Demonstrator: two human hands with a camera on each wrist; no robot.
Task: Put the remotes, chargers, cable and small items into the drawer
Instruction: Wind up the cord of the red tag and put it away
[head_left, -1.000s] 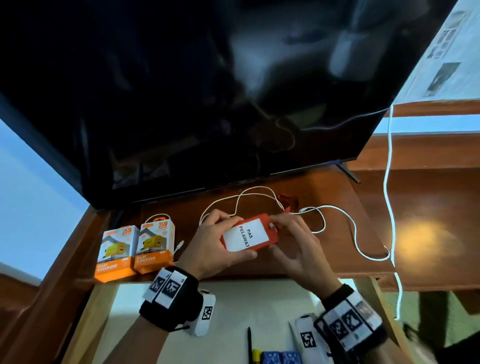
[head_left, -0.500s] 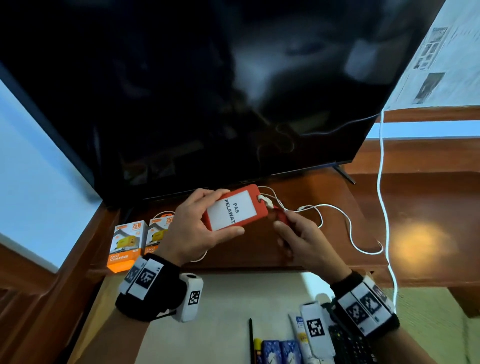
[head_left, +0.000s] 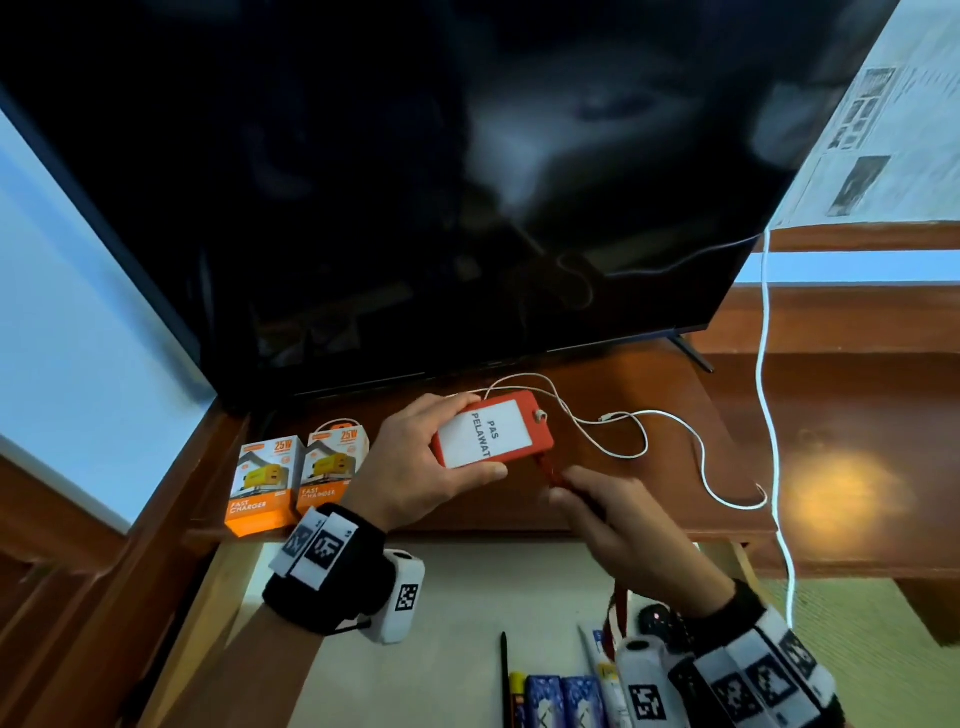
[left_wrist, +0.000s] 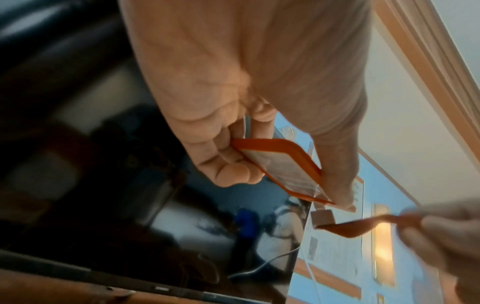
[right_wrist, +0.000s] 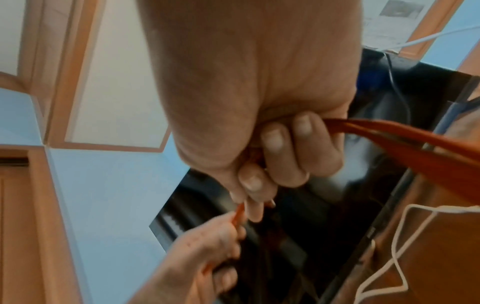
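My left hand (head_left: 415, 467) grips a red card holder (head_left: 493, 435) with a white "PAS PELAWAT" card, lifted above the wooden shelf (head_left: 649, 374). The holder (left_wrist: 283, 166) sits between thumb and fingers. My right hand (head_left: 618, 525) grips the holder's red lanyard strap (head_left: 550, 473), and the strap (right_wrist: 415, 148) runs through its curled fingers. A white cable (head_left: 675, 441) lies looped on the shelf to the right. Two orange charger boxes (head_left: 296, 483) stand at the left. The open drawer (head_left: 467, 597) below holds a pen (head_left: 504, 675), batteries (head_left: 561, 701) and a remote (head_left: 660, 621).
A large black TV (head_left: 415, 182) stands on the shelf behind my hands. A second white cable (head_left: 769, 415) hangs down at the right. Newspaper (head_left: 883, 130) lies at the upper right. A wooden frame (head_left: 104, 597) borders the drawer on the left.
Both hands lifted the card holder off the shelf. The right hand slid from the holder's end down along the lanyard and pulled toward me.
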